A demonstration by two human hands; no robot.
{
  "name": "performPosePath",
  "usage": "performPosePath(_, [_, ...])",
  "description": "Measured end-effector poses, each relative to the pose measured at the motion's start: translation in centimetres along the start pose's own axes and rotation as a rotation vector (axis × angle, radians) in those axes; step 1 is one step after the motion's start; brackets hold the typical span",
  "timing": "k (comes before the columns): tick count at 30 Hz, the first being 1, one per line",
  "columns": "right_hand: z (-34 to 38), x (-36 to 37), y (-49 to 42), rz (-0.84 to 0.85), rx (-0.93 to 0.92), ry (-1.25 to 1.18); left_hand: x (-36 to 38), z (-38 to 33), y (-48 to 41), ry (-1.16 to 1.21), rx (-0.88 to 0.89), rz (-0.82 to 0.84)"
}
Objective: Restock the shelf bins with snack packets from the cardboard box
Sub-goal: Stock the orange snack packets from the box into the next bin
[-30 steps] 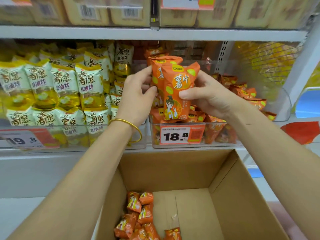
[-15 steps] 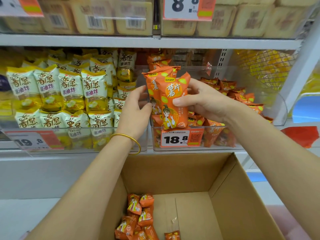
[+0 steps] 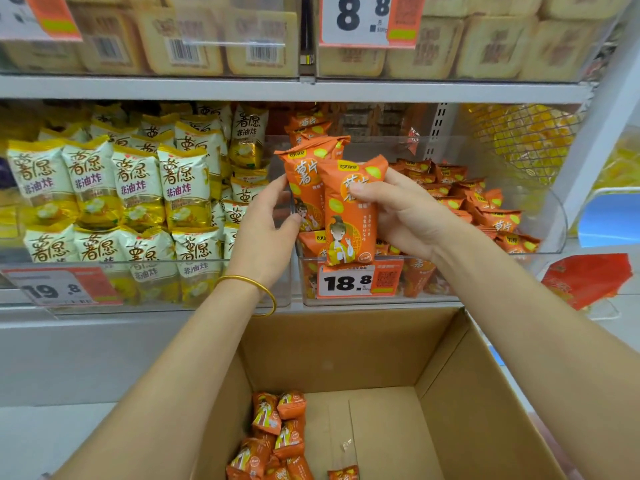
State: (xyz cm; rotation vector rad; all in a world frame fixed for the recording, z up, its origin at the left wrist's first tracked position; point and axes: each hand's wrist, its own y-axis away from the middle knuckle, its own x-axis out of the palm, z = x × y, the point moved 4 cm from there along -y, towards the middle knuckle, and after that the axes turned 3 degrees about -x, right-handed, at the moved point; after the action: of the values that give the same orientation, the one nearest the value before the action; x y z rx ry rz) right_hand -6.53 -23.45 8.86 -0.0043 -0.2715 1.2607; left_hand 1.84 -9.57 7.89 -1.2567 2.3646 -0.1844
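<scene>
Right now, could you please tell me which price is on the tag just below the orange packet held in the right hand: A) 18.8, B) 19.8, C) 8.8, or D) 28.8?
A: the tag reading 18.8 sits on the front of the clear bin, just under the orange packet that the right hand grips.

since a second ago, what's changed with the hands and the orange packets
The right hand has slid the front orange foil snack packet rightward and slightly down off the rear orange packet, lower into the clear plastic shelf bin. The left hand has eased its grip to straight fingers touching the rear packet's left edge. Unchanged: the right hand's grip on the front packet, and the loose packets in the brown cardboard box.
</scene>
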Motion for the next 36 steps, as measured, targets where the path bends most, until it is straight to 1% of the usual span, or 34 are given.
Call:
performPosePath(6, [0.1,0.3,-0.3,-0.032,0.035,0.014,0.0,0.1,0.0,-0.004,0.013,0.005])
performPosePath(11, [0.4,-0.6,0.3,-0.143,0.026,-0.061,-0.1,0.4,-0.1,-0.015,-0.005,0.015])
performPosePath(16, [0.2,-0.7,0.9,-0.199,0.041,-0.096,-0.6,1.1,0.2,-0.112,-0.047,0.003])
performPosePath(21, [1.5,-2.2,1.1,-0.343,-0.012,-0.161,-0.7,0.6,0.8,-0.214,-0.013,0.041])
performPosePath(23, [1.9,-3.3,0.7,-0.403,-0.024,-0.137,-0.5,0.2,0.8,-0.231,0.001,0.043])
performPosePath(26, [2.5,-4.7,-0.7,-0.497,-0.113,-0.097,-0.3,0.0,0.3,-0.24,0.003,0.039])
performPosePath(28, [2.7,-5.0,-1.8,-0.54,-0.168,0.01,0.0,0.2,-0.1,-0.235,-0.018,0.04])
performPosePath(31, [1.9,-5.2,-3.0,-0.557,-0.125,0.3,0.2,0.7,-0.7,-0.233,-0.052,0.043])
performPosePath(33, [1.4,-5.5,-3.4,-0.526,-0.066,0.475,0.2,1.0,-1.2,-0.217,-0.074,0.054])
performPosePath(36, [1.5,-6.1,-3.7,-0.459,-0.014,0.646,0.3,1.2,-2.0,-0.175,-0.093,0.069])
